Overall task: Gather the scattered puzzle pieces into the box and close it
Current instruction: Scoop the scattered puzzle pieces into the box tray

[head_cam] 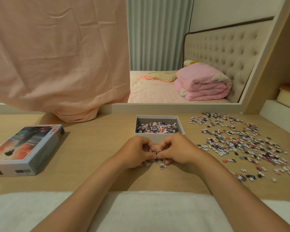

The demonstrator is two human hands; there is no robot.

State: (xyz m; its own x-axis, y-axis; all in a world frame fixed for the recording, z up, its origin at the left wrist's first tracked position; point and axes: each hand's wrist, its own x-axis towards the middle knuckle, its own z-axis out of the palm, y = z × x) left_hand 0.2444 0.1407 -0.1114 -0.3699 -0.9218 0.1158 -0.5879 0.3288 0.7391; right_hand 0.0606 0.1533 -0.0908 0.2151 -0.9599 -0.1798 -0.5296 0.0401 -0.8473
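Here, both hands meet at the centre of the wooden table (90, 148), just below the open box tray (181, 124). The left hand (137, 152) and right hand (176, 150) are cupped, fingertips touching, pressed together around a small clump of puzzle pieces (155, 162), a few lying loose beneath. The tray, at 12 o'clock from the hands, already holds a heap of pieces. Scattered pieces (241, 143) spread at 3 o'clock. The box lid (23, 148), picture side up, lies at 9 o'clock.
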